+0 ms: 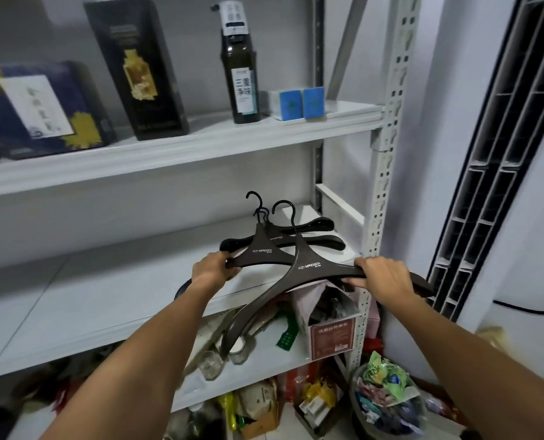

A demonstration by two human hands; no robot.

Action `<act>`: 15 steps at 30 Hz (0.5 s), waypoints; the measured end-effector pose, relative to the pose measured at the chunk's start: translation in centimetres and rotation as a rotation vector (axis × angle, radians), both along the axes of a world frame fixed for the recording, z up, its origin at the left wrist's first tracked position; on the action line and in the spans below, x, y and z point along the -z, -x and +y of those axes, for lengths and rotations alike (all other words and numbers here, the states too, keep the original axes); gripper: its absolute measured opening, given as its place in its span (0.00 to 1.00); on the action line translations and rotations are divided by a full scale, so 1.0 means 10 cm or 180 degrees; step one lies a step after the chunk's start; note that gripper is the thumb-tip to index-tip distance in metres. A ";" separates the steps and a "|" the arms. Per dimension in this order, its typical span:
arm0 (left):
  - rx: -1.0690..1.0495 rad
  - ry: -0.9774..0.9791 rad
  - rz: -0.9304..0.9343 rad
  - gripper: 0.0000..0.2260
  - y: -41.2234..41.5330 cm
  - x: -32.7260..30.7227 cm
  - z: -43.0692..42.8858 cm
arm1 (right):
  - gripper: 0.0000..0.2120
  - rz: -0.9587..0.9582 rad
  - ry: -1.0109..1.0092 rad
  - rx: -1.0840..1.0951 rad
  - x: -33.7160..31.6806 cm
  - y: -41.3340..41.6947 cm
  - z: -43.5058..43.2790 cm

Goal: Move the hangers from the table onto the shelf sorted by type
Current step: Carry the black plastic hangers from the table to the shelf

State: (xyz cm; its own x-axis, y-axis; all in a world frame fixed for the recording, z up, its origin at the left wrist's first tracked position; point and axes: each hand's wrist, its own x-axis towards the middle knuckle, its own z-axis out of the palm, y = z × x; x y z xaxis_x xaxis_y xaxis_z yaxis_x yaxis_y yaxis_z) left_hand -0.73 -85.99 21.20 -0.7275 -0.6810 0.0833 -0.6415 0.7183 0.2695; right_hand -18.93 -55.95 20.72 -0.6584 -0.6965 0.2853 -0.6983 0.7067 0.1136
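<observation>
Two wide dark brown hangers with white lettering are at the middle shelf [74, 300]. My left hand [215, 265] grips the left arm of one brown hanger [261, 252], which lies on the shelf's right part. In front of the shelf edge, my right hand [382, 273] grips the right arm of a second brown hanger [308, 269], tilted with its other arm hanging down past the edge. Behind them lie two black hangers [321, 241] on the shelf, hooks pointing to the back.
The top shelf carries a blue box [39, 109], a tall dark box [137, 65], a dark bottle [240, 74] and small blue packs [301, 103]. Lower shelves and the floor hold cluttered boxes, jars and a full waste bin [388, 395]. A standing air conditioner [499, 154] is at the right.
</observation>
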 end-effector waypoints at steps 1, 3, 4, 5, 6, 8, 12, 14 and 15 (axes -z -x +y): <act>-0.0035 -0.0030 0.0022 0.12 -0.07 0.01 -0.09 | 0.22 0.0036 -0.0045 -0.0029 0.00 -0.04 -0.10; -0.0072 -0.0046 0.0044 0.12 -0.19 0.04 -0.28 | 0.22 0.0100 -0.0087 -0.0092 0.00 -0.09 -0.29; -0.0080 -0.0040 0.0053 0.13 -0.24 0.05 -0.38 | 0.22 0.0118 -0.0103 -0.0110 0.00 -0.11 -0.38; -0.0083 -0.0037 0.0067 0.13 -0.28 0.07 -0.46 | 0.22 0.0127 -0.0120 -0.0113 0.00 -0.12 -0.45; -0.0088 -0.0040 0.0092 0.12 -0.32 0.08 -0.57 | 0.21 0.0124 -0.0138 -0.0102 -0.01 -0.12 -0.53; -0.0119 -0.0063 0.0157 0.12 -0.40 0.09 -0.80 | 0.21 0.0102 -0.0171 -0.0045 0.00 -0.11 -0.67; -0.0201 -0.0051 0.0211 0.12 -0.52 0.12 -1.24 | 0.21 0.0074 -0.0225 0.0045 0.02 -0.06 -0.90; -0.0229 -0.0060 0.0230 0.12 -0.57 0.13 -1.46 | 0.22 0.0141 -0.0255 0.0076 0.04 -0.03 -1.01; -0.0244 -0.0066 0.0228 0.12 -0.60 0.12 -1.56 | 0.22 0.0160 -0.0268 0.0095 0.05 -0.01 -1.05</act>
State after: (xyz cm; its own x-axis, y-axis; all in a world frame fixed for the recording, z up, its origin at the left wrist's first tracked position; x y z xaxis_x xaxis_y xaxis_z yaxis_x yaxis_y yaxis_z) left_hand 5.27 -101.61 19.96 -0.6659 -0.7366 0.1185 -0.6729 0.6615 0.3311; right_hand -18.82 -66.43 20.20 -0.6656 -0.6996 0.2599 -0.6690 0.7137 0.2077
